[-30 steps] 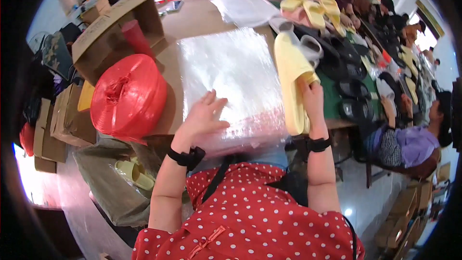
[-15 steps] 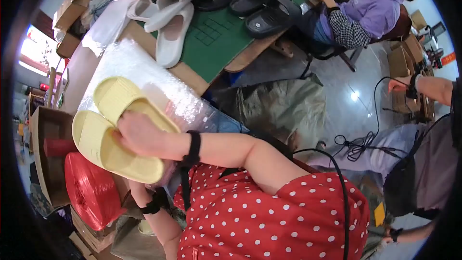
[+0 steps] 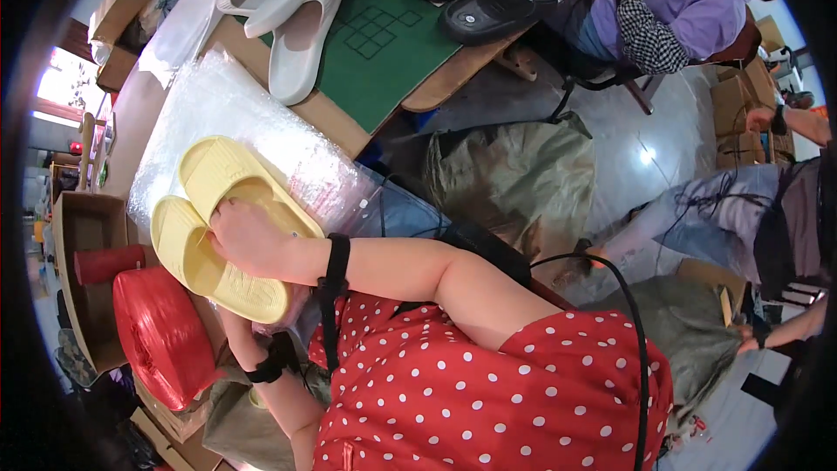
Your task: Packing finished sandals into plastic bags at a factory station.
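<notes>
Two pale yellow slide slippers lie side by side at the left, toes pointing to the upper left. My right hand (image 3: 251, 240) is closed between them, its fingers gripping the inner edges of the upper slipper (image 3: 214, 170) and the lower slipper (image 3: 174, 240). Below them, my left forearm (image 3: 288, 397) rises from the lower edge; the left hand is hidden beneath the slippers. Under and beyond the pair is a stack of clear plastic bags (image 3: 218, 92). Both of my wrists wear black straps.
White slippers (image 3: 301, 44) and black slippers (image 3: 497, 9) rest on a green-topped table (image 3: 357, 87). A red roll of plastic twine (image 3: 166, 340) and an open carton (image 3: 87, 227) stand left. A seated person (image 3: 671, 17) works at upper right; another's hand (image 3: 751, 338) touches a grey sack (image 3: 671, 331).
The slippers have shifted slightly, the lower one drawing in toward the upper. The person at far right has bent down and now touches the grey sack. The whole view has shifted a little.
</notes>
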The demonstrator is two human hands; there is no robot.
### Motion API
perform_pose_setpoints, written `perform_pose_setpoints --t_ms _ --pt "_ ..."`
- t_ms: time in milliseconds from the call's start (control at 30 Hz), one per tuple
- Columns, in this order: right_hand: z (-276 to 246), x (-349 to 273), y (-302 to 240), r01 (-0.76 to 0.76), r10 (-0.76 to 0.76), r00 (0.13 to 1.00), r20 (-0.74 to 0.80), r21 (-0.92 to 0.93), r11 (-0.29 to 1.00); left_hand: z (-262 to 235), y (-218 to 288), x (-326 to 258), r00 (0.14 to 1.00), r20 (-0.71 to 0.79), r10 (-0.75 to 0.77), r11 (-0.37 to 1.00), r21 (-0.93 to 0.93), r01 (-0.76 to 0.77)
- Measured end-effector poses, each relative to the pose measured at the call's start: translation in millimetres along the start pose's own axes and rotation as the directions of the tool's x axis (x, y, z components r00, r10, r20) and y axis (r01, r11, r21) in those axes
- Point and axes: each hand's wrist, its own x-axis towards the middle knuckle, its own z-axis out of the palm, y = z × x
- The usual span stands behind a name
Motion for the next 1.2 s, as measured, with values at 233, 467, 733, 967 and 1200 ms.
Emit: perform_pose_setpoints --t_ms 233,467,733,967,1200 --pt "-40 -3 -26 0.171 -0.156 0.984 -0.085 0.218 0.961 11 12 -29 0.985 -0.1 -0.139 0.835 -0.547 0.062" --pt "-93 -32 -46 0.288 -0.442 0.856 0.267 0.463 0.838 107 158 -44 0.92 0.117 0.375 0.821 -0.504 -0.27" --pt "-145 -67 -8 0.192 -0.212 0.861 0.462 0.092 0.977 56 175 12 0.954 0.148 0.261 0.897 0.327 -0.296" --pt "-120 -43 -5 0.17 -0.111 0.943 0.314 -0.167 0.971 78 186 -7 0.803 0.249 0.541 0.496 0.677 -0.544" --pt "-69 3 12 0.26 -0.157 0.923 0.352 -0.269 0.927 102 192 -16 0.711 0.355 0.607 0.403 0.633 -0.661"
